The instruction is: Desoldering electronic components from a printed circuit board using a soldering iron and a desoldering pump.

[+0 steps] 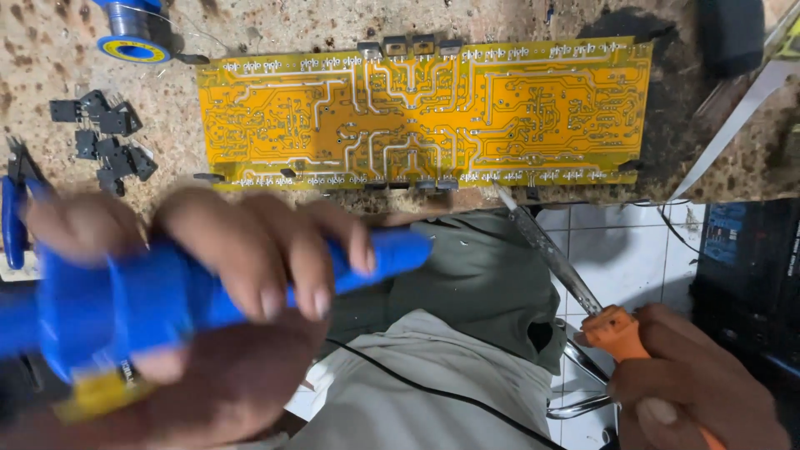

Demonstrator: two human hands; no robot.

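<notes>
Left hand (242, 267) grips a blurred blue desoldering pump (167, 300); right hand (692, 383) grasps an orange-handled soldering iron (575, 283), its handle cut off, near the yellow circuit board (425, 112) on the worktop (50, 58).

Speckled brown worktop (50, 50) above a white tiled floor (633, 258).

One head-worn view looks steeply down, very near the left hand's fingers (275, 275), with the surface (50, 58) beyond them and floor tiles (642, 250) beneath.
</notes>
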